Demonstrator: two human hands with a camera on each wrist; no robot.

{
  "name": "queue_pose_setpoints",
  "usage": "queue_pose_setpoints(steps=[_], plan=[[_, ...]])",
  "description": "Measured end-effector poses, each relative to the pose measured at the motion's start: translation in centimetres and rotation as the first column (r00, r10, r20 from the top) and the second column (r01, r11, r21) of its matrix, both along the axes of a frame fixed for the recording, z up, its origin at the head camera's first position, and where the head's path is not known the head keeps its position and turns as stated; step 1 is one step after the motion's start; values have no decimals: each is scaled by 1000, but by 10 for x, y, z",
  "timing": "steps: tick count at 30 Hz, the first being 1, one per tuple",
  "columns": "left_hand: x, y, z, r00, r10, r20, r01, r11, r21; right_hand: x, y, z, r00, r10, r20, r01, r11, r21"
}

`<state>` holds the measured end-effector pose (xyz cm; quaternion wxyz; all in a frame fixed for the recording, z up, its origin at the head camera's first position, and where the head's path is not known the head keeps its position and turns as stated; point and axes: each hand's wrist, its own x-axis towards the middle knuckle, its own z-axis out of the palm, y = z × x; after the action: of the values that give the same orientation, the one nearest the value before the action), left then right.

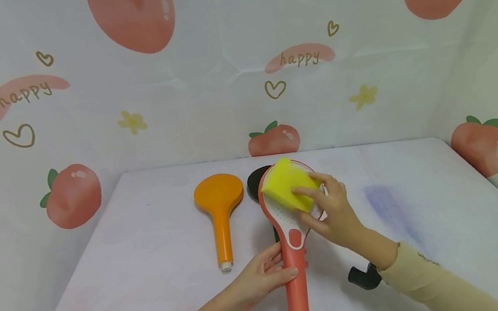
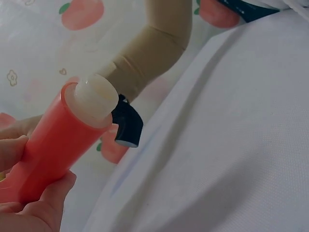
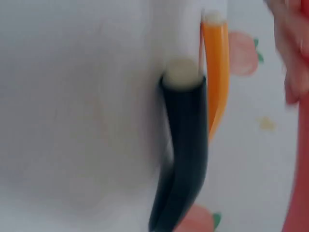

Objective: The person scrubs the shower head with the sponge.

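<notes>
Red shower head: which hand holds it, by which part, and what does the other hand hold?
The left hand grips the red shower head by its handle. The right hand pinches a yellow sponge against its face.

Perhaps staged booth, peach-print backdrop, white table

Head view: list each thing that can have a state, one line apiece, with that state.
red shower head: lifted off the table, face up, handle gripped by the left hand.
yellow sponge: pressed on the red head's spray face by the right hand.
orange shower head: lying flat on the table, untouched.
black shower head: lying on the table, mostly hidden behind the red one.
</notes>
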<state>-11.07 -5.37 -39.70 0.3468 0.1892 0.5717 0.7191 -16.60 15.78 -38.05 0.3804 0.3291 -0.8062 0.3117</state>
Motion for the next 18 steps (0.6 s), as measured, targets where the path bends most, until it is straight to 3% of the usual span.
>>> queue_pose_setpoints(steps=[5, 8, 13, 18], plan=[[0, 0, 1, 1000, -1, 4, 1, 1000, 11, -12, 16, -2, 993, -104, 51, 108, 991, -73], [0, 0, 0, 1000, 1, 10, -1, 1000, 10, -11, 19, -4, 991, -112, 68, 118, 990, -80], [-3, 0, -3, 999, 30, 26, -30, 1000, -4, 3, 12, -7, 996, -38, 77, 40, 999, -31], [-5, 0, -4, 999, 36, 10, -36, 999, 17, 16, 6, -7, 999, 47, 22, -48, 997, 61]])
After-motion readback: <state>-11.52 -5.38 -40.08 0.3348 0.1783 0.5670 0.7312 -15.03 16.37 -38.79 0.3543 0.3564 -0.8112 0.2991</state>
